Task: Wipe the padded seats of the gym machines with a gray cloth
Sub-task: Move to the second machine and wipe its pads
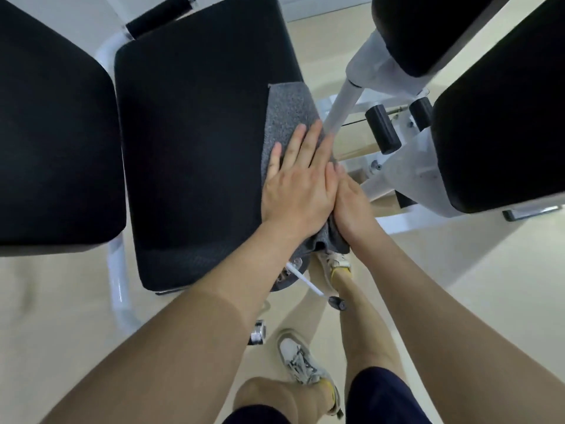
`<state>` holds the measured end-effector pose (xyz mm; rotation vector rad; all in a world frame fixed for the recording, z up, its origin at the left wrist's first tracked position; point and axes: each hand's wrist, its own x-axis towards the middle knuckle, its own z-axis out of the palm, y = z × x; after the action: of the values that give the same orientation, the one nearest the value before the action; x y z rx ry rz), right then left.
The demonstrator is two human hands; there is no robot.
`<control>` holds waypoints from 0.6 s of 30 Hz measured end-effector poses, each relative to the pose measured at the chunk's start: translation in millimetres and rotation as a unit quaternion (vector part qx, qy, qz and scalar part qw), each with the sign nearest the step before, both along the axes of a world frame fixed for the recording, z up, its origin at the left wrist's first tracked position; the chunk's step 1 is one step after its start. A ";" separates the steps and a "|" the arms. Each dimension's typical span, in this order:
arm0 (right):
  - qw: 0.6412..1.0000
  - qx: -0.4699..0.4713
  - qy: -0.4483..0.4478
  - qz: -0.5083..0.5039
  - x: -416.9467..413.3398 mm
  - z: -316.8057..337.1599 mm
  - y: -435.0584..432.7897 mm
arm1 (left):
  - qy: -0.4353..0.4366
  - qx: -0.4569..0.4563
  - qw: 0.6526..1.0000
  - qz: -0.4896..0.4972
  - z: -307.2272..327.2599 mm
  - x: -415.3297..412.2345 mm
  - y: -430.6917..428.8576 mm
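A gray cloth (289,114) lies draped over the right edge of a black padded seat (195,148) in the middle of the view. My left hand (298,182) presses flat on the cloth with fingers spread, on top of the seat's right side. My right hand (351,206) is pressed against the cloth on the seat's right side face, fingers together; its fingertips are hidden behind the left hand. A fold of the cloth (327,240) hangs down below both hands.
Another black pad (52,133) stands at the left, and two more black pads (501,127) (428,29) at the right on a white frame (342,108). Black rollers (382,130) sit between them. My legs and sneakers (299,359) stand on beige floor below.
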<state>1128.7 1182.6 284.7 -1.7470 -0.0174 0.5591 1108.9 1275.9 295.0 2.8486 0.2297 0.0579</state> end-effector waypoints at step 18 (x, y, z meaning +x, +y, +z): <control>0.866 -0.273 -0.342 0.243 -55.8 -7.7 -54.0 | 0.048 0.017 0.996 -0.071 -1.5 -108.8 1.3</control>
<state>1072.9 1128.6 277.0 -2.4440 -0.9003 0.2726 1000.1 1277.2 293.5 2.8952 0.0454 -0.1044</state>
